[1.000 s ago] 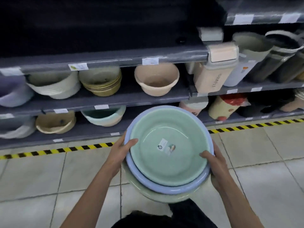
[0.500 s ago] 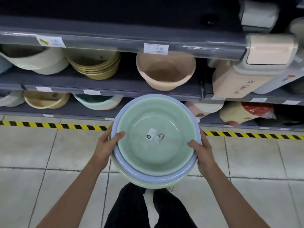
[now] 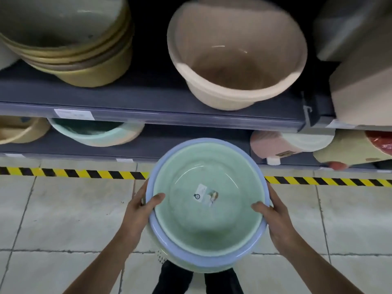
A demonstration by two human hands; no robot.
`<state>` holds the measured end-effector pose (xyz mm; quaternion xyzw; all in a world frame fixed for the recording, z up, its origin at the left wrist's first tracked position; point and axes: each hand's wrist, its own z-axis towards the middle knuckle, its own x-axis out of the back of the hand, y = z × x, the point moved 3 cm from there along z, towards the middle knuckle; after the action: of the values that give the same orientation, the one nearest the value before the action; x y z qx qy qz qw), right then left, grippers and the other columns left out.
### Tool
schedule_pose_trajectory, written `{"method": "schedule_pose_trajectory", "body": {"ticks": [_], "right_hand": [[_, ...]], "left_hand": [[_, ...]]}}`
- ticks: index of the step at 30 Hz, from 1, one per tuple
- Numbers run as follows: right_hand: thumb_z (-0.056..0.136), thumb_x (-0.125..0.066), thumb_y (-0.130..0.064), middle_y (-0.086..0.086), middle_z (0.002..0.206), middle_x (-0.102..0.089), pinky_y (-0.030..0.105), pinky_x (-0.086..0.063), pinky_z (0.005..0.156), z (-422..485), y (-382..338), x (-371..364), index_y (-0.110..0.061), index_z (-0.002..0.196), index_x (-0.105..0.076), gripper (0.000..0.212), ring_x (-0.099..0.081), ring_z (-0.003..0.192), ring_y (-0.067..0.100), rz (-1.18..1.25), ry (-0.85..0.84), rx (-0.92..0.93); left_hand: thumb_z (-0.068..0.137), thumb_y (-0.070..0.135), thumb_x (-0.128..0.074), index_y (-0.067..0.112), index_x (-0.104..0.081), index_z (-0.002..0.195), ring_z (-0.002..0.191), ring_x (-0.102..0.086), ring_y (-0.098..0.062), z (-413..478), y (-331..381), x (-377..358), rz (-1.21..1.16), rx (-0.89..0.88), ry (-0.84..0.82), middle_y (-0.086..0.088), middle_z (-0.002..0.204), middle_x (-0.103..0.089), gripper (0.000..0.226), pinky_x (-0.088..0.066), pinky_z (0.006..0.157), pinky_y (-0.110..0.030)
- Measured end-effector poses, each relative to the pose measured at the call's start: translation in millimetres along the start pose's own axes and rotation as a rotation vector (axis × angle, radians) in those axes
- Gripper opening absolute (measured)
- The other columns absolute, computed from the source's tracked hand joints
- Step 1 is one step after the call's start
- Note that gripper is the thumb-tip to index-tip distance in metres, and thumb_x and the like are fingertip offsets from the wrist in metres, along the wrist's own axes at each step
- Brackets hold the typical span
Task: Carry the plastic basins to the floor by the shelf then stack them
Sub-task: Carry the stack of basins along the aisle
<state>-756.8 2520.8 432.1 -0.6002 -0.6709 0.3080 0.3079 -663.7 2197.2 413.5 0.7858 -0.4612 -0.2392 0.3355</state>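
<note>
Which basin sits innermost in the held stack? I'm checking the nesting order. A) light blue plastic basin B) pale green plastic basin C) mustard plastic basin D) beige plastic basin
B: the pale green plastic basin nests inside the light blue plastic basin, gripped by the left hand and right hand.

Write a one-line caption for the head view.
Both hands, left hand and right hand, hold nested plastic basins above the tiled floor before a store shelf.

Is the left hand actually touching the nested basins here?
Touching. The head view shows the left hand wrapped on the rim of the nested basins, thumb hooked over the edge into the green inner basin.
</note>
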Motion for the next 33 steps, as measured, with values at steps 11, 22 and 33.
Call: {"method": "schedule_pose_trajectory", "body": {"ticks": [11, 22, 33], "right_hand": [[0.071, -0.069, -0.008, 0.0, 0.113, -0.073, 0.049, -0.053, 0.095, 190.2, 88.8, -12.2, -0.037, 0.123, -0.064, 0.06, -0.067, 0.108, 0.028, -0.061, 0.006, 0.014], [0.076, -0.062, -0.007, -0.001, 0.107, -0.075, 0.028, -0.055, 0.064, 332.0, 98.0, -29.8, -0.031, 0.116, -0.069, 0.047, -0.071, 0.089, 0.021, -0.082, -0.014, 0.055], [0.065, -0.07, -0.017, 0.001, 0.081, -0.071, 0.032, -0.05, 0.068, 422.5, 51.9, -51.5, -0.02, 0.077, -0.071, 0.012, -0.065, 0.08, 0.026, -0.088, 0.173, 0.087]], "left_hand": [[0.075, 0.028, -0.075, 0.033, -0.07, 0.117, 0.107, -0.069, -0.026, 184.5, -100.2, -23.7, -0.022, -0.026, 0.051, 0.002, 0.114, -0.074, 0.043, -0.053, 0.093, -0.045], [0.079, 0.032, -0.074, 0.034, -0.073, 0.105, 0.076, -0.072, -0.014, 307.8, -88.0, -40.5, 0.03, -0.041, 0.114, 0.007, 0.095, -0.077, 0.026, -0.05, 0.053, -0.021], [0.072, 0.035, -0.08, 0.023, -0.074, 0.09, 0.084, -0.073, -0.018, 400.7, -45.9, -61.5, 0.023, -0.114, 0.202, 0.003, 0.09, -0.077, 0.022, -0.057, 0.075, -0.034]]}}
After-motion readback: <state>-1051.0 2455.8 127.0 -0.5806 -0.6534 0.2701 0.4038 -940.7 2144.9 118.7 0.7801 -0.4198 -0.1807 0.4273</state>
